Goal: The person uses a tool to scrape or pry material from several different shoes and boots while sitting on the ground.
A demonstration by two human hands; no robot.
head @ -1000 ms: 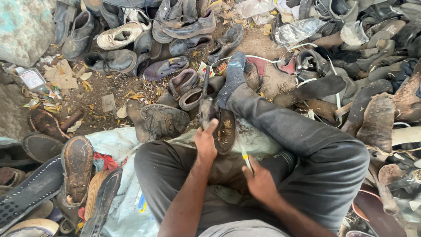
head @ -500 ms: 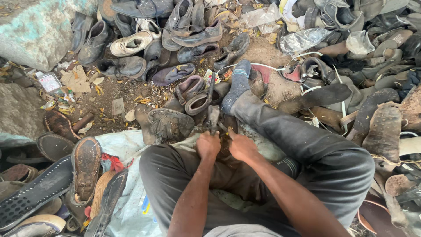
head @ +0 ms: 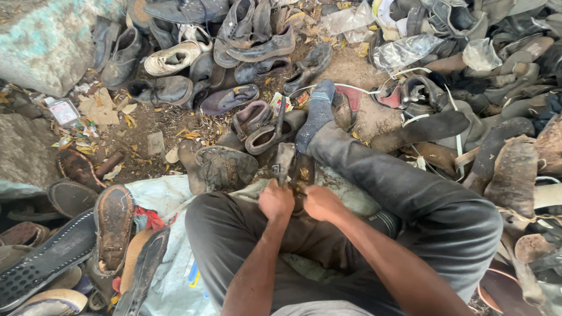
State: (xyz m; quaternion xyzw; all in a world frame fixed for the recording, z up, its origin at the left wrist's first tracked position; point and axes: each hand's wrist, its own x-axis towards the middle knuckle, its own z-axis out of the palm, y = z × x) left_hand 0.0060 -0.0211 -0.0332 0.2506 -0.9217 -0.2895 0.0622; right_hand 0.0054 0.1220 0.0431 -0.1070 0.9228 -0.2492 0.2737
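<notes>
Dozens of worn shoes lie heaped on the dirt around a seated person's outstretched leg. Between the knees, left hand and right hand each clamp a dark shoe, touching.

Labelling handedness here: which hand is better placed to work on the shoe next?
Probably right. The left hand is closed around a dark tool, and the right hand rests on the shoe beside it, seemingly free.
</notes>
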